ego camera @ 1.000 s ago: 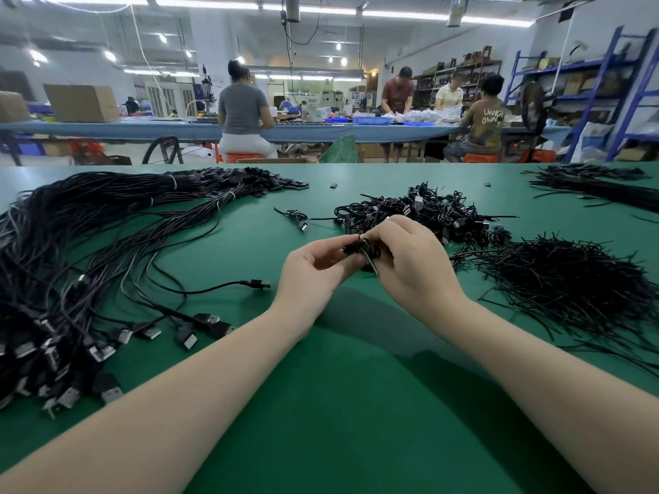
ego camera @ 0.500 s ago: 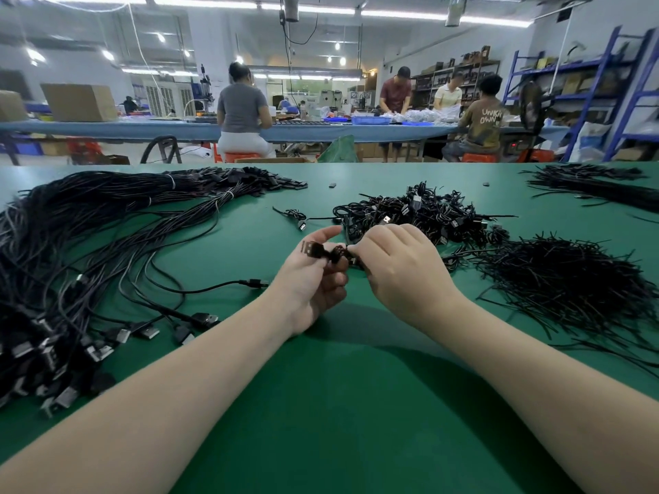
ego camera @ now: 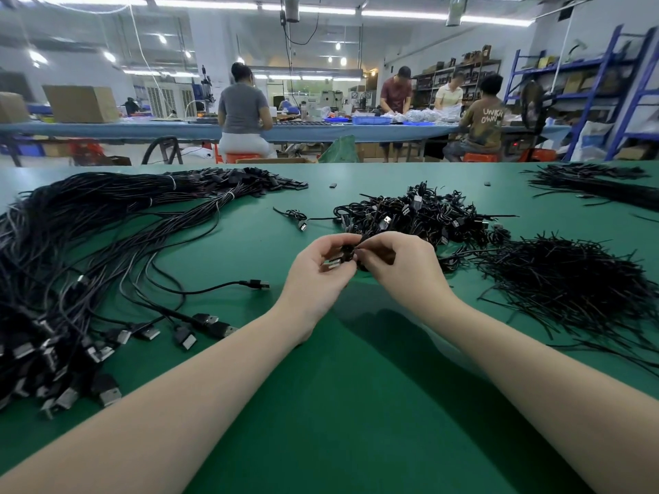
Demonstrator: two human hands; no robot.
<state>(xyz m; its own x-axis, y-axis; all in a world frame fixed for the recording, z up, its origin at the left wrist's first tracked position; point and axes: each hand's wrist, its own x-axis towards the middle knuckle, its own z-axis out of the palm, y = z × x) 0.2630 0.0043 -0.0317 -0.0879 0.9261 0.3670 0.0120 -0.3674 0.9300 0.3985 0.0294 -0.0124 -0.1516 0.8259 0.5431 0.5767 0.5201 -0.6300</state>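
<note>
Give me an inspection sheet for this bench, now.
Surface: green table, smooth cover.
Job's things: coiled cable held above the table, its USB plug showing.
Clutter: black bits near the far edge; strand pile at right.
Grippers: left hand and right hand both pinch the coiled cable.
Cables: long cables heaped at left; coiled pile behind the hands; further bundle far right.
Surroundings: people working at a blue bench; shelves; cardboard box.
</note>
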